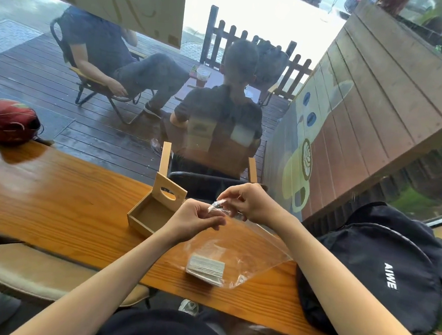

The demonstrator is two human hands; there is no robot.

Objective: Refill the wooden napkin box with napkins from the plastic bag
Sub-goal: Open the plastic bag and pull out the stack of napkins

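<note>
Wooden counter (49, 204) facing window: both hands (left (196, 220), right (249, 202)) pinch plastic bag (255, 249) mouth; open napkin box (153, 212) at 10 o'clock, backpack (383, 264) at 3.

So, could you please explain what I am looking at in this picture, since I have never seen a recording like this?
There is no machine here: a person wears a camera on the head, looking forward and down, so the two bare arms coming in from the bottom are the wearer's own. The left hand and right hand both pinch the top edge of a clear plastic bag, which holds a stack of napkins. The bag lies on a long wooden counter. Beside the left hand stands the wooden napkin box, its lid up and its inside empty. A black backpack lies at the right, a red helmet at the far left. The seated people are outside, behind a window.
</note>
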